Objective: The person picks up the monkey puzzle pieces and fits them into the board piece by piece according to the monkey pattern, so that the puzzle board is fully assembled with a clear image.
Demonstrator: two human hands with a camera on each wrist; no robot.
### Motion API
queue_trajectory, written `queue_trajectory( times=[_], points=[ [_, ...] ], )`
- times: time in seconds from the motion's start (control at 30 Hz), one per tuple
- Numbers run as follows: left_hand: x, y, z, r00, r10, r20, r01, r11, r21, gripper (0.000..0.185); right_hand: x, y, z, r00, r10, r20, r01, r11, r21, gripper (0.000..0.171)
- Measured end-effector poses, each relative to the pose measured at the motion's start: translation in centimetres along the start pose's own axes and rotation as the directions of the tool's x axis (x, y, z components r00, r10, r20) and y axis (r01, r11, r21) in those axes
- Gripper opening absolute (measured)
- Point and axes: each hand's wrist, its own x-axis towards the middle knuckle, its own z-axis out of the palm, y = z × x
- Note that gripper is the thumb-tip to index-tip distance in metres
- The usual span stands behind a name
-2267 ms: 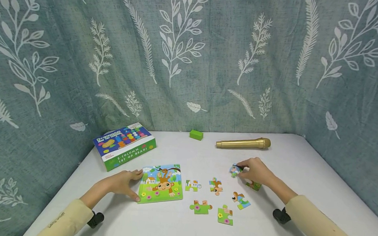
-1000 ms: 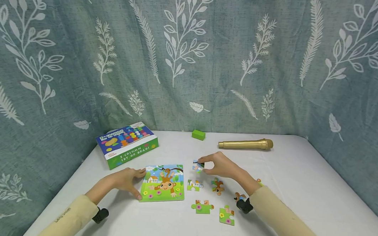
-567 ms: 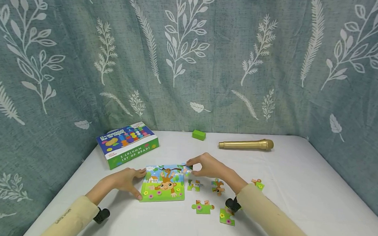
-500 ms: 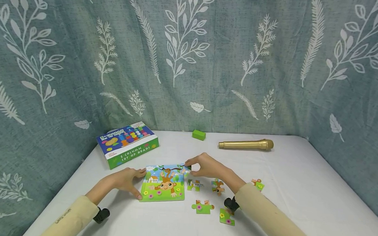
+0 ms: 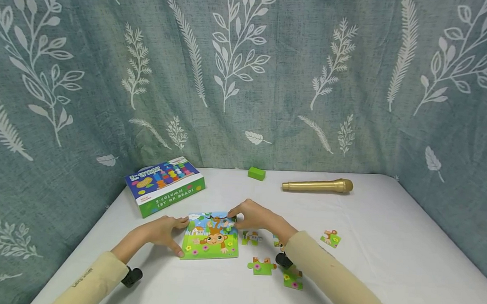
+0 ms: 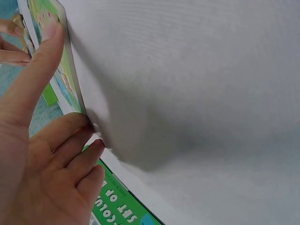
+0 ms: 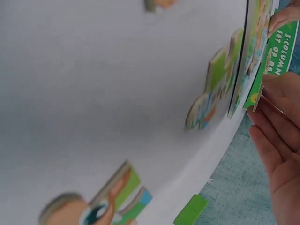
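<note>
A jigsaw board (image 5: 205, 248) with a monkey picture lies left of the table's middle. My left hand (image 5: 162, 232) spans its left side, thumb pressing on the face near the front corner and fingers against the edge at the back. Over the board's back right corner, my right hand (image 5: 254, 217) pinches a jigsaw piece (image 7: 258, 97), seen edge-on in the right wrist view and partly covered by the fingers. Beside the board lies a house piece (image 5: 250, 237). Nearer the front are a flower piece (image 5: 262, 267) and another green piece (image 5: 292, 281), partly behind the right wrist.
A monkey-face piece (image 5: 279, 244) is partly hidden by the right sleeve; another piece (image 5: 331, 238) lies farther right. A bead-set box (image 5: 171, 198) stands back left. Toward the curtain (image 5: 272, 80) are a green block (image 5: 256, 173) and a gold microphone (image 5: 318, 185).
The right hand has picked up the jigsaw piece from the right of the table and carried it left to the board's back right corner. The left hand has stayed on the board.
</note>
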Motion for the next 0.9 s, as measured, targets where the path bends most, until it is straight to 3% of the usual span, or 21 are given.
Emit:
queue_trajectory(
  times=[0.53, 0.9],
  points=[
    [0.1, 0.1, 0.0, 1.000, -0.016, 0.002, 0.016, 1.000, -0.001, 0.098, 1.1, -0.2, 0.7, 0.995, 0.094, 0.013, -0.094, 0.996, -0.005, 0.029],
    [-0.1, 0.3, -0.1, 1.000, -0.018, 0.004, 0.018, 1.000, -0.007, 0.097, 1.4, 0.2, 1.2, 0.994, 0.106, 0.016, -0.105, 0.994, -0.023, 0.028]
  ],
)
